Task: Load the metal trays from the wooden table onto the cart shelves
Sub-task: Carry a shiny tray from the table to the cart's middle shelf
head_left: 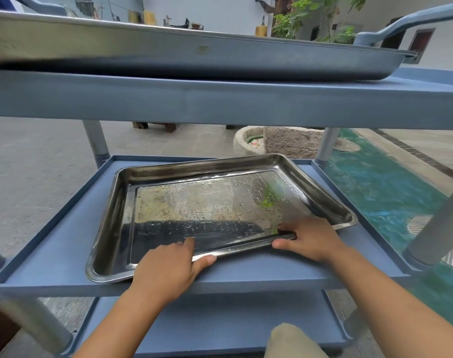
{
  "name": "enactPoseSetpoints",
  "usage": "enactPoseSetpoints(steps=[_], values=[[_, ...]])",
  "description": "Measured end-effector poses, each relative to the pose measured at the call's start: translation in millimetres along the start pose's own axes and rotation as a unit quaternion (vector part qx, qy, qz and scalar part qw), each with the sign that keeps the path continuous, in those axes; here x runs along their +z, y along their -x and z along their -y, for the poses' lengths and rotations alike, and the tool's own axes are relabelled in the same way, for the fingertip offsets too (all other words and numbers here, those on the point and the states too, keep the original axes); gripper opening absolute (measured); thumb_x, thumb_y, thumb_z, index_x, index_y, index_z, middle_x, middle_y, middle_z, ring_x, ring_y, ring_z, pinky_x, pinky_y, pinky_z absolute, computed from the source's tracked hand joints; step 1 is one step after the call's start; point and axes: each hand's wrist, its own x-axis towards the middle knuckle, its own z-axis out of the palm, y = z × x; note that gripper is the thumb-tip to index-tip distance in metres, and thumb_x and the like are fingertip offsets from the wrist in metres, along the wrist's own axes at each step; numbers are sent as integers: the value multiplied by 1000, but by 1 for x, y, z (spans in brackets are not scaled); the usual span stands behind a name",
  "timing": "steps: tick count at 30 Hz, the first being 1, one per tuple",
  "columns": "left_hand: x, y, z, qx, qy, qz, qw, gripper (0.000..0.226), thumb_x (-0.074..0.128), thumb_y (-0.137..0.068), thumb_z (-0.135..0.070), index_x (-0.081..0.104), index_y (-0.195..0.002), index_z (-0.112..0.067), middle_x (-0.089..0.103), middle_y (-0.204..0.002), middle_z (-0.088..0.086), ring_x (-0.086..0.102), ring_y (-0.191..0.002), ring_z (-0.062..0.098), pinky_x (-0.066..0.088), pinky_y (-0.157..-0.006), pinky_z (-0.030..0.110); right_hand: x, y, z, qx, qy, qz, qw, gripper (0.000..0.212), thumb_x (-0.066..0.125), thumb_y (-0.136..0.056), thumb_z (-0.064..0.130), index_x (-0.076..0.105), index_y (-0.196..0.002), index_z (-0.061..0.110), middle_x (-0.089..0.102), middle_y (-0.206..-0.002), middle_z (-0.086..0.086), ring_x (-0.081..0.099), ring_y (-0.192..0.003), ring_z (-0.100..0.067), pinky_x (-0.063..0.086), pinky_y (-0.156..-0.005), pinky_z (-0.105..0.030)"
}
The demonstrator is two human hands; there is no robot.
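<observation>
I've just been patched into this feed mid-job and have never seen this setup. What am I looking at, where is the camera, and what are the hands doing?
There is no machine here: a person works with bare hands, and the single picture comes from a wide-angle camera on their head, looking forward and down. In front stands a blue cart with three shelves. On the middle shelf lies a wet metal tray, set at a slight angle. The left hand and the right hand both grip its near rim, thumbs under the edge and fingers inside. Another metal tray already sits on the top shelf. The bottom shelf shows no tray in the visible part. The wooden table is out of view.
</observation>
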Motion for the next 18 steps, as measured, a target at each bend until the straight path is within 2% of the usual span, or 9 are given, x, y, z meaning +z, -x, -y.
enactPoseSetpoints(steps=[4,8,12,15,18], values=[[-1,-1,-3,0,1,-2,1000,69,-4,-74,-83,33,-85,-26,33,-59,-4,46,-61,26,24,-49,36,2,-6,-4,-9,0,0,1000,107,10,-53,103,67,-105,29,73,-102,8,66,-96,-17,52,-79,-31],[0,-2,-3,-3,3,-3,1000,70,-4,-74,-83,35,-84,-26,32,-59,-5,47,-61,26,25,-51,37,3,-10,-5,-6,-8,-5,1000,105,12,-51,103,68,-107,35,72,-108,13,65,-102,-16,51,-80,-31],[2,-4,-4,-10,8,-3,1000,70,-4,-74,-83,35,-83,-26,33,-58,-5,60,-71,27,27,-52,37,3,-15,-7,-6,-12,4,1000,103,13,-51,103,67,-110,38,70,-113,16,64,-107,-15,51,-83,-32],[2,-5,-5,-14,9,0,1000,69,-2,-75,-82,35,-85,-25,34,-59,-5,53,-65,27,29,-53,36,4,-19,-9,-8,-20,1,1000,102,14,-52,103,66,-113,40,70,-114,17,64,-108,-15,49,-82,-31],[3,-5,-5,-18,10,3,1000,66,0,-77,-82,35,-85,-26,36,-62,-5,57,-69,27,30,-53,36,5,-20,-11,-8,-16,-9,1000,104,12,-51,104,66,-114,42,69,-114,18,63,-108,-14,48,-80,-31]])
